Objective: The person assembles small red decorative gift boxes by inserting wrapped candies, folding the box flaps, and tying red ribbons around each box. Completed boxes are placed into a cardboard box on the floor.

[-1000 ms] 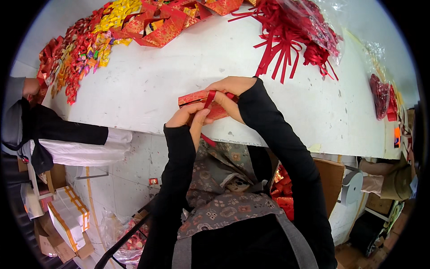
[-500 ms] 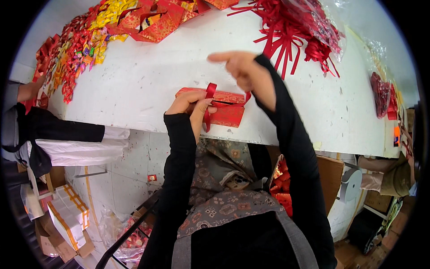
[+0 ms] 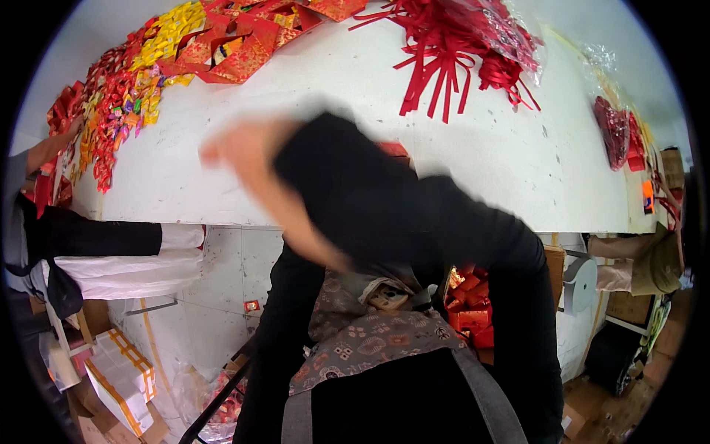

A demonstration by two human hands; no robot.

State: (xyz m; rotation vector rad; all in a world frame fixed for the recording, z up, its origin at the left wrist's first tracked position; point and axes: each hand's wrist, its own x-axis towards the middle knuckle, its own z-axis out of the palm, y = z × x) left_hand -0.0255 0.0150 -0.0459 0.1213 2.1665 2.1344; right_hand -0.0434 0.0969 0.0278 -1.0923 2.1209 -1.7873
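Observation:
My right arm in its black sleeve crosses the front of the white table (image 3: 518, 170), and my right hand (image 3: 248, 148) is at its left end, smeared by motion. Its fingers cannot be made out. Beneath the sleeve, a patch of blurred skin shows that seems to be my left hand (image 3: 310, 235); its fingers are hidden. Of the red patterned box (image 3: 394, 149), only a far corner shows beyond the sleeve. The red ribbon around it is covered, as is any contact with my hands.
Red and yellow wrapped sweets (image 3: 140, 89) and red patterned boxes (image 3: 244, 44) lie far left. Red ribbons (image 3: 444, 66) fan out at the back. A carton of red packets (image 3: 470, 303) stands by my lap. Another person's arm (image 3: 52, 148) reaches in at the left edge.
My right hand has swung from the right of the box leftward across it, now blurred. The arm covers most of the box and my left hand, which was holding the box and ribbon.

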